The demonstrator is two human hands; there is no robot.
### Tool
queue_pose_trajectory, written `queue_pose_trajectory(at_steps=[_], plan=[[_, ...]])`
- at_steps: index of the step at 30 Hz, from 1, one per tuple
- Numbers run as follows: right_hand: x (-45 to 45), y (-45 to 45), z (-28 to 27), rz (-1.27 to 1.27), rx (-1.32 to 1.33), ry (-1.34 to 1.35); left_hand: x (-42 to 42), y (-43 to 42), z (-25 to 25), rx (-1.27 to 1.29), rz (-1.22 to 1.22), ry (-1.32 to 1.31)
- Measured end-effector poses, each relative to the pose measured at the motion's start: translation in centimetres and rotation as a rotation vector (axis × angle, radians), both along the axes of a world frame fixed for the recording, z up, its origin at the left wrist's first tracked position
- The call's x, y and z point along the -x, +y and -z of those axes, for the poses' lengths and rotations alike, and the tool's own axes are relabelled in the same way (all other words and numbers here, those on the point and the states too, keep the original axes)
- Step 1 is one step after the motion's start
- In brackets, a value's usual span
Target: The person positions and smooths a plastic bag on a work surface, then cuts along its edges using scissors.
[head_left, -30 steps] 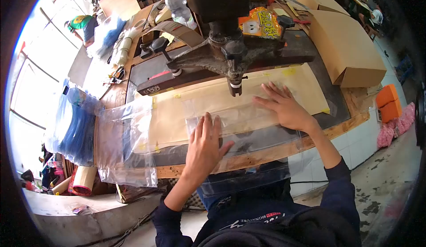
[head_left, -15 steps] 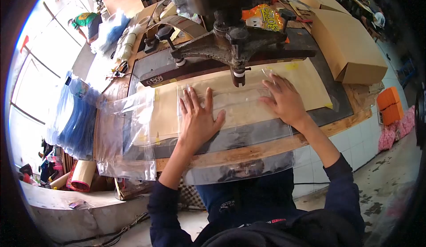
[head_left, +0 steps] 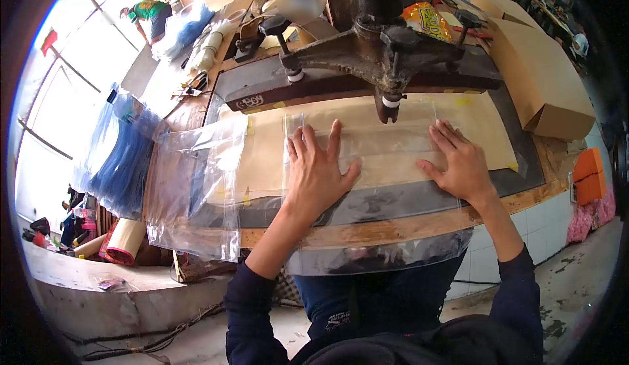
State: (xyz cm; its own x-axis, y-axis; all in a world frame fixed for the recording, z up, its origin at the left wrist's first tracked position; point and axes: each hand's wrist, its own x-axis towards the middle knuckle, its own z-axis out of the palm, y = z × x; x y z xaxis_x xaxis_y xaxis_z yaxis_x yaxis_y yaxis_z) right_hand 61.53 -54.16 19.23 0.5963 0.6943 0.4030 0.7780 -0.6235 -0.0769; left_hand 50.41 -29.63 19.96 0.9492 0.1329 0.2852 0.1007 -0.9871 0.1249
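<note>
A clear plastic sheet (head_left: 380, 201) lies over a tan sheet (head_left: 495, 132) on the dark work surface, its near end hanging over the table's front edge. My left hand (head_left: 318, 172) rests open on the left part of the plastic, fingers pointing away from me and thumb spread. On the right part, my right hand (head_left: 464, 166) also lies open, fingers angled inward. Just beyond my hands stands a cast metal press head (head_left: 380, 60), with a long dark bar (head_left: 268, 93) behind the plastic. Whether the plastic has one or two layers I cannot tell.
More clear plastic (head_left: 196, 188) lies at the left, beside a hanging stack of bluish plastic (head_left: 114, 162). A cardboard box (head_left: 540, 76) stands at the right. An orange-yellow packet (head_left: 426, 21) sits behind the press. Another person (head_left: 147, 18) bends over at the far left.
My right hand has moved slightly toward me and flattened; the plastic's far right corner, raised near its fingers before, now lies flatter. My left hand stays on the plastic. The view has shifted.
</note>
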Motion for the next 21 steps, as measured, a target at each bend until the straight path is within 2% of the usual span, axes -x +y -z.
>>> queue_pose_trajectory(at_steps=[2, 7, 13, 17, 21], plan=[[0.1, 0.0, -0.2, 0.019, 0.012, 0.009, -0.1, -0.1, -0.1, 0.088, 0.009, 0.049], [-0.3, -0.5, 0.3, 0.012, -0.03, 0.01, -0.4, -0.3, 0.5, -0.088, 0.003, -0.043], [-0.2, -0.5, 0.3, 0.027, -0.047, -0.002, -0.3, -0.3, -0.2, 0.04, 0.028, 0.04], [-0.2, -0.5, 0.3, 0.009, -0.075, -0.023, -0.3, -0.4, -0.1, -0.064, -0.012, 0.008], [0.0, -0.4, 0.4, 0.031, -0.059, -0.039, 0.6, -0.7, -0.8, -0.001, -0.028, 0.08]])
